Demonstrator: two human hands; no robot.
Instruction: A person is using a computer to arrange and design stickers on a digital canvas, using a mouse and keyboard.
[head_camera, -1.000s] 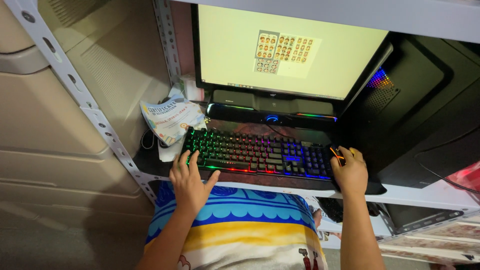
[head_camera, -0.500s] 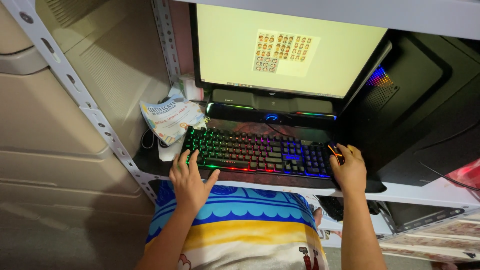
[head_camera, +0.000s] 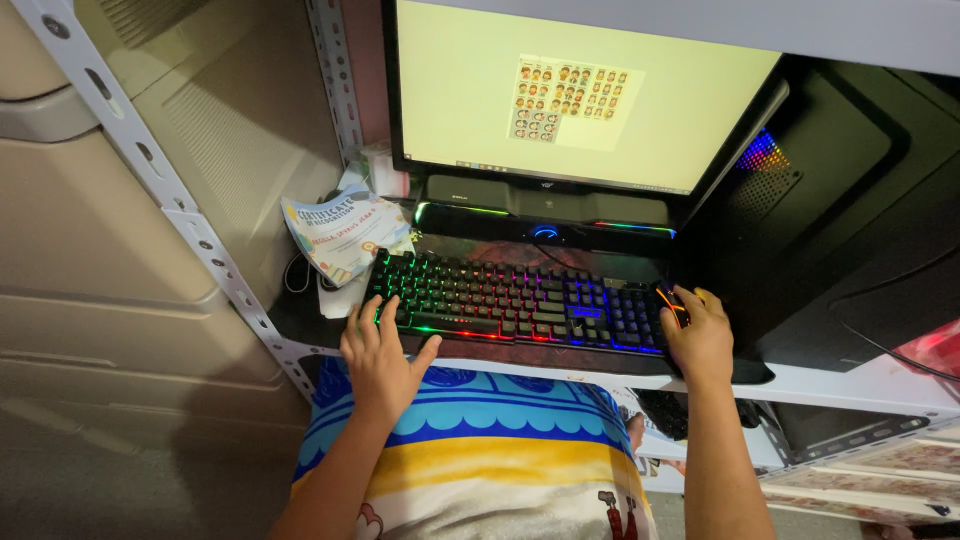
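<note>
Far left: a beige cabinet (head_camera: 90, 240) fills that side, with a grey perforated metal upright (head_camera: 170, 200) running diagonally in front of it.

Paper: a printed certificate sheet (head_camera: 345, 232), blue border, lies tilted just left of the keyboard, partly on top of some other white papers.

Left hand: the left hand (head_camera: 378, 355) sits at the keyboard's left end, grip open and holding nothing, fingers spread flat with the tips on the green-lit keys and the thumb out toward the front edge.

Keyboard: the rainbow-backlit keyboard (head_camera: 520, 305) lies flat on the dark table (head_camera: 750, 372), pretty much centred under the screen. Green on the left, red/orange in the middle, blue on the right.

Behind it: a black soundbar (head_camera: 545, 205) with a glowing strip sits between the keyboard and the monitor (head_camera: 580, 90). The screen is pale yellow with a small sheet of cartoon figures on it.

Right hand: the right hand (head_camera: 698, 335) is curled down over a black mouse (head_camera: 670, 300) with orange lights, just beside the keyboard's right end. Grip is closed loosely around it, and most of the mouse is hidden under the palm.

Far right: a black PC tower (head_camera: 850, 220) stands next to the mouse, with coloured light showing through a vent.

Bottom: a blue, yellow and white patterned cloth (head_camera: 480, 450) covers the lap under the table edge.
</note>
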